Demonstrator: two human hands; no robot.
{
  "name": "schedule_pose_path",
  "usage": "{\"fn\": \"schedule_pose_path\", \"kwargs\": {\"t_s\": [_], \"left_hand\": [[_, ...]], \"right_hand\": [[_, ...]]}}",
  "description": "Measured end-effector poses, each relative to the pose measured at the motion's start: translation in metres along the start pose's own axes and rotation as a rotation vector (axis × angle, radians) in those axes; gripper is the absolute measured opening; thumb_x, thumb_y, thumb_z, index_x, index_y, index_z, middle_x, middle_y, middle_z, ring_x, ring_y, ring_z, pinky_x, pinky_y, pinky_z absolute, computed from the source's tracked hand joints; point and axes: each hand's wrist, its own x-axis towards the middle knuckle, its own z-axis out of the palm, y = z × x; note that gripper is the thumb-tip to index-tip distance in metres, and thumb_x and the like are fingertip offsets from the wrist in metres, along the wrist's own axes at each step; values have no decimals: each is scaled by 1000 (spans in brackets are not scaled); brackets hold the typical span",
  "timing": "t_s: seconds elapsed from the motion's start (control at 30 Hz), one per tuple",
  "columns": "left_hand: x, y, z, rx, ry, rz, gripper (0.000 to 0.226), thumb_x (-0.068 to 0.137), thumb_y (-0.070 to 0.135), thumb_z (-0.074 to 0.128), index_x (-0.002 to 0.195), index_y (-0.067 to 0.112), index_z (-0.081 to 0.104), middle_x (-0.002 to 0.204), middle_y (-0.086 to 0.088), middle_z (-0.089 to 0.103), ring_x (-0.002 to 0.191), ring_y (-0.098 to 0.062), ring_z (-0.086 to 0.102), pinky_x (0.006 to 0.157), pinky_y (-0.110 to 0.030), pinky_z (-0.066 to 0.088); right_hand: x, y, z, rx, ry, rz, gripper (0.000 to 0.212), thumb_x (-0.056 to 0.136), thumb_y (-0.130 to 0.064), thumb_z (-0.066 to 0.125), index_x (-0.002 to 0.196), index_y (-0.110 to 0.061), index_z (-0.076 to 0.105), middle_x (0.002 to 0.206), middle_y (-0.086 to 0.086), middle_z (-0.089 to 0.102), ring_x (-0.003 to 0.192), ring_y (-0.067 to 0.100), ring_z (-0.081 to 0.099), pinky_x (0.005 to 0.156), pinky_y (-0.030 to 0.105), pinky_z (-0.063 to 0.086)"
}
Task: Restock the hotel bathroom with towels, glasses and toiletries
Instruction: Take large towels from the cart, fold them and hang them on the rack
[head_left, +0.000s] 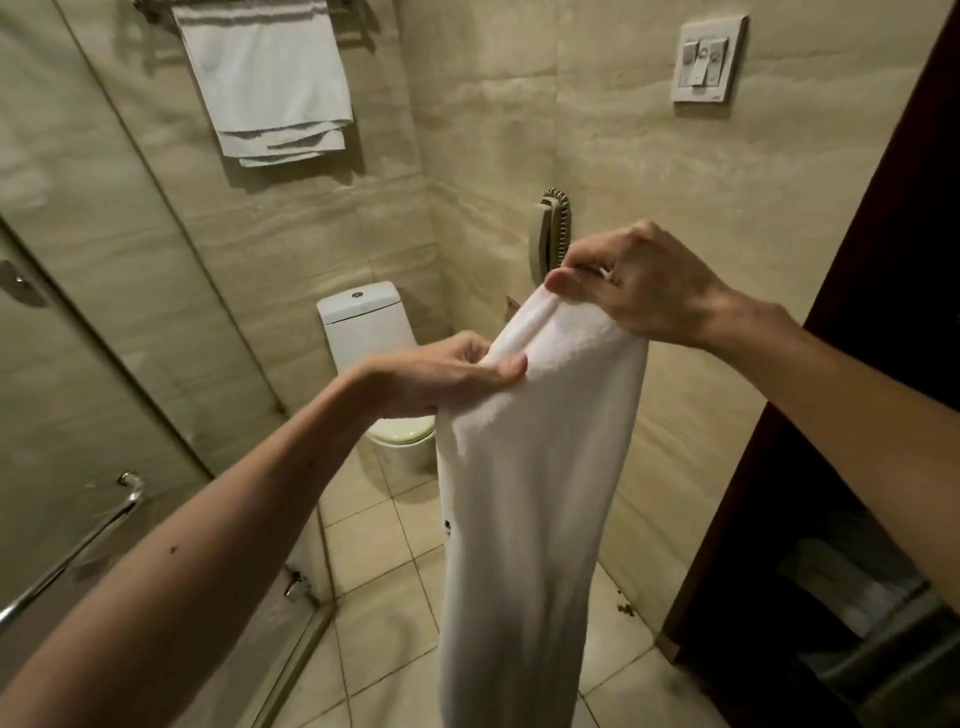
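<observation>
white towel (524, 519) bottom cut off by frame edge, toilet (363, 332) partly hidden

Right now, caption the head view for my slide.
Both hands, left and right, hold a white towel up before the toilet.

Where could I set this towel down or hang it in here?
Bare: the toilet tank lid, and floor tiles between toilet and shower door. Crowded: the rack, already carrying a folded towel.

You hold a plain white towel (535, 467) with small dark marks, before beige veined wall tiles (597, 140) and a white toilet (363, 325).
</observation>
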Motion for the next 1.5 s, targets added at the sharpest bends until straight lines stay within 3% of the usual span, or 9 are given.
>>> {"fn": "schedule_pose_path", "kwargs": {"t_s": [0.13, 0.3, 0.43, 0.63, 0.77, 0.9, 1.03, 1.33, 1.5], "left_hand": [[-11, -64, 1, 40, -180, -235, 17, 73, 27, 81, 82, 14, 78, 85, 1, 77, 76, -12, 74, 67, -22, 58], [-21, -141, 8, 119, -123, -483, 81, 60, 38, 93, 126, 12, 57, 115, -5, 71, 103, -23, 71, 85, -38, 60], [-37, -168, 13, 105, -100, -538, 26, 79, 16, 81, 102, 17, 68, 97, -2, 76, 95, -24, 73, 76, -31, 60], [-43, -168, 8, 99, 263, -412, 43, 64, 39, 90, 90, 11, 72, 80, -2, 77, 77, -19, 74, 70, -33, 62], [-33, -119, 17, -45, 306, -121, 20, 89, 25, 70, 97, 7, 73, 86, -10, 77, 77, -22, 74, 67, -34, 60], [-15, -70, 34, -28, 239, 108, 44, 97, 44, 57, 114, 6, 70, 107, -17, 74, 97, -34, 71, 81, -45, 58], [-13, -38, 38, -26, 149, 225, 34, 93, 46, 47, 83, 28, 74, 82, 7, 71, 76, -8, 63, 69, -25, 50], [-48, -91, 1, 45, -248, -309, 77, 65, 61, 81, 111, 1, 70, 109, -13, 75, 97, -28, 73, 86, -37, 59], [-70, -138, 0, -10, -370, -495, 34, 65, 26, 84, 97, 14, 78, 103, -8, 76, 93, -21, 73, 80, -28, 58]], "right_hand": [[-26, 38, 24, -84, -43, 129, 30, 96, -42, 55, 77, -22, 67, 68, -7, 55, 73, 21, 52, 65, 31, 32], [-57, 87, 48, -62, -18, 295, 25, 96, -33, 57, 77, -19, 65, 65, -6, 51, 71, 25, 54, 65, 31, 32], [-75, 112, 59, -13, 36, 471, 33, 98, -30, 57, 80, -3, 66, 76, 13, 62, 76, 32, 57, 65, 38, 38], [-102, 105, 90, 655, 9, 857, 46, 100, -38, 52, 92, 4, 67, 82, 6, 63, 78, 19, 57, 69, 29, 43], [-97, 38, 94, 825, -150, 705, 30, 89, -46, 59, 89, -17, 67, 82, -7, 67, 77, 10, 60, 68, 24, 43], [-76, -15, 94, 901, -345, 429, 76, 67, -61, 66, 133, -24, 55, 119, -15, 60, 99, -7, 62, 80, 14, 50], [-63, -30, 100, 900, -436, 259, 79, 65, -71, 67, 103, -2, 66, 89, 14, 68, 82, 19, 65, 72, 30, 50], [-61, 2, 92, 654, -470, 190, 59, 86, -59, 55, 84, -2, 71, 67, 5, 64, 59, 17, 58, 54, 31, 43], [-73, 28, 93, 659, -420, 295, 76, 84, -60, 56, 81, 16, 53, 69, 9, 51, 63, 20, 48, 59, 33, 37]]}}
